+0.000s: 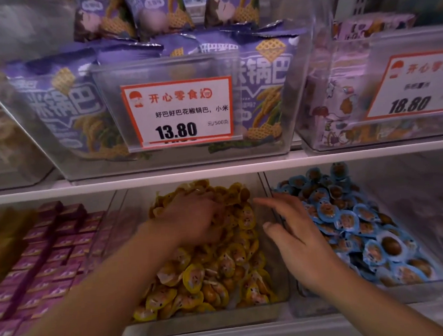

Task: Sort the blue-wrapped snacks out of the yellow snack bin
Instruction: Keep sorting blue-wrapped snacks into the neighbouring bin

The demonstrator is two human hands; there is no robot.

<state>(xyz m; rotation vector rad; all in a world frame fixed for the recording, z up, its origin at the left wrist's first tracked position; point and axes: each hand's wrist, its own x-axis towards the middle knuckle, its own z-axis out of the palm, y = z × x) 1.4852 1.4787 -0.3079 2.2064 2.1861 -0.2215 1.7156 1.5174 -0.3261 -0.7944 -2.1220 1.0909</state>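
Yellow, glossy round wrappers (pixel 218 270) lay heaped in a clear plastic bin (pixel 202 323) on the lower shelf, crinkled and shiny. Just beside it on the right, a second clear bin (pixel 334 305) held blue-wrapped snacks (pixel 353 223) of the same round, flat shape. The left hand (pixel 192 218) was sunk palm-down into the yellow pile, fingers buried, so I could not tell its grip. The right hand (pixel 295 231) hovered over the divider between the bins, fingers spread and relaxed, holding nothing.
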